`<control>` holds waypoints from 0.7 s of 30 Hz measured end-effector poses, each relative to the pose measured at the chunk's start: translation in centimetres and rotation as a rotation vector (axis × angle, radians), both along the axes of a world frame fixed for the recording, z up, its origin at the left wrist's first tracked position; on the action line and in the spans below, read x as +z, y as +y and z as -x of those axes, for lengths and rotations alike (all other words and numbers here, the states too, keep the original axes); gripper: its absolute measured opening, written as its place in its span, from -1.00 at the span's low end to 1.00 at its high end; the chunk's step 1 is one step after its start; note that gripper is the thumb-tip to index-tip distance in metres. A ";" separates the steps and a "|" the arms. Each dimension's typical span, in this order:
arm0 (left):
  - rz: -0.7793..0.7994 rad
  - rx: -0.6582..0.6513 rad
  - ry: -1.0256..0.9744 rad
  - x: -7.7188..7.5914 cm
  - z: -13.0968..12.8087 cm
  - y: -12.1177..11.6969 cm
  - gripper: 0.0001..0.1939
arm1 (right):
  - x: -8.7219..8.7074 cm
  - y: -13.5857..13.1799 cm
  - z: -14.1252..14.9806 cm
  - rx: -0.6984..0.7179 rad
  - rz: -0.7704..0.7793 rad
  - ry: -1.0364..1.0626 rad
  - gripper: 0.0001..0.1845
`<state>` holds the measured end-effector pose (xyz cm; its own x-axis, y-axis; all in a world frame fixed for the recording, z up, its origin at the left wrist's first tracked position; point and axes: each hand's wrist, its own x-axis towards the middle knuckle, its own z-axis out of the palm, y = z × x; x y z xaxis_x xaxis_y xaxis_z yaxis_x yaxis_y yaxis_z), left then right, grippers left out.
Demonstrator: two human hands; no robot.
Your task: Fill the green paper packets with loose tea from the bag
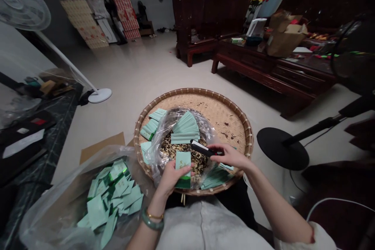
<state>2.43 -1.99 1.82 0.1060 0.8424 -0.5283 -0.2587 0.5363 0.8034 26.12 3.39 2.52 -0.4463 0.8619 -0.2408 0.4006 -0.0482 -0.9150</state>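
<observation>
My left hand (173, 175) holds a light-green sachet (183, 164) with a dark-green lower end, thumb across its front. My right hand (230, 156) grips a slim black hand tool with a pale edge, looking like a handheld bag sealer (202, 149); its tip points left, above and to the right of the sachet. Beneath both hands, a clear plastic bag (155, 146) lies open with a loose dark and pale dried mix (168, 146) inside. A fan of flat green sachets (186, 127) rests on that mix. The bag sits in a round woven bamboo tray (231, 113).
More sachet stacks (149, 129) line the tray's left side. At lower left, a large clear bag (55, 211) holds many loose sachets (117, 191). Fan bases stand left (100, 95) and right (281, 148). A dark wooden table (263, 66) stands beyond.
</observation>
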 end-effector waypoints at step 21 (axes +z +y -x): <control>-0.164 0.039 -0.067 0.0 0.2 1.5 -0.43 | 2.9 0.1 3.5 0.126 -0.132 -0.074 -0.73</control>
